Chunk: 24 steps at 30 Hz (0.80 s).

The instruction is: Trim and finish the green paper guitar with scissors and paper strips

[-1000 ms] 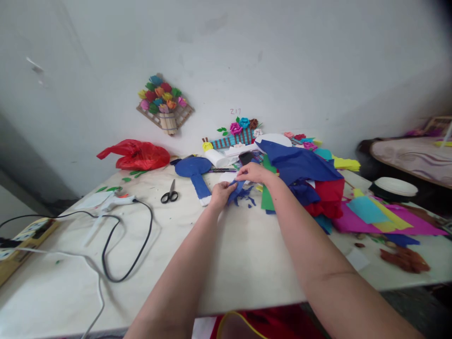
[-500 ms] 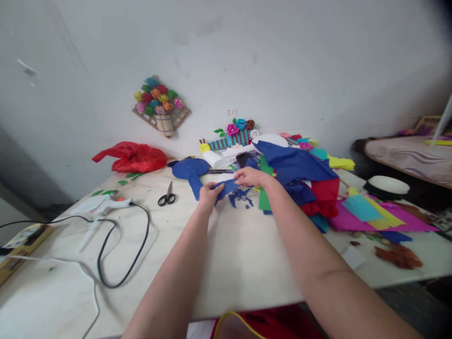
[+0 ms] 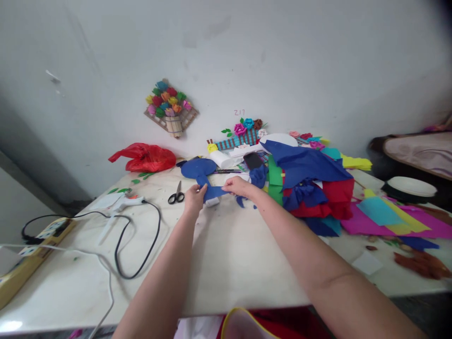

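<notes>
Between my two hands a piece of blue paper [image 3: 213, 192] is held out flat, low over the table. My left hand [image 3: 195, 197] pinches its left end. At the right end, the fingertips of my right hand [image 3: 238, 186] are closed on the same piece. Just behind lies a round blue paper shape [image 3: 198, 168] with a strip running toward my left hand; whether it joins the held piece I cannot tell. Black-handled scissors [image 3: 176, 195] lie left of my left hand. Blue scraps [image 3: 240, 202] are under my right hand.
A hot glue gun [image 3: 130, 202] with a black cord lies at left, near a power strip [image 3: 45, 245]. Behind are a red plastic bag [image 3: 148, 157] and a phone [image 3: 253, 161]. Coloured paper sheets [image 3: 307, 162] pile up at right. A white bowl [image 3: 409, 187] stands farther right.
My hands have drawn a little apart, and the blue paper between them now lies flatter. The view has swung slightly left. Blue scraps beside the right hand show less.
</notes>
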### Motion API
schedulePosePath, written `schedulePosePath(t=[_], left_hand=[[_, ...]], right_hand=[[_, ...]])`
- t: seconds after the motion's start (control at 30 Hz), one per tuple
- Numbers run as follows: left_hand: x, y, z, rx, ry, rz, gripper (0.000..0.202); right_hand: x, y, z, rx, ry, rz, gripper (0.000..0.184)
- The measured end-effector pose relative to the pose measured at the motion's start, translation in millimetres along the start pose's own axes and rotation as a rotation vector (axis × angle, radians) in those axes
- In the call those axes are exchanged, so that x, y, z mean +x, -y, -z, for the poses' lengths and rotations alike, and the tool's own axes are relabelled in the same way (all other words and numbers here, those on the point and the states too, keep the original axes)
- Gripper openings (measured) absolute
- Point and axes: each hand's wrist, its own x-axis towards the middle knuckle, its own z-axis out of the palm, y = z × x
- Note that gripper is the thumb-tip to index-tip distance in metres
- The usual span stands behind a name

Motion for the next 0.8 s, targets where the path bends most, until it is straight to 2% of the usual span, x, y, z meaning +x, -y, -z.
schedulePosePath(t=[0.13,0.33,0.5,0.8], left_hand=[[-0.6,11.8,6.0,0.286,-0.073,-0.033,0.033],[-9.7,9.3,7.9,0.671,-0.069,0.016,0.035],[-17.9,2.3,5.0,0.831,-0.061,0.076,0.035],[-22.1,-0.1,4.6,0.983,-0.024,0.072,0.036]], right_hand=[[0.2,1.9,-14.9,-0.019,-0.003,-0.098,0.008],[-0.7,0.6,-24.7,-0.338,-0.067,-0.139,0.025],[1.0,-3.5,-31.5,-0.540,-0.099,-0.129,0.025],[1.8,-7.4,-36.6,-0.581,-0.088,-0.094,0.022]])
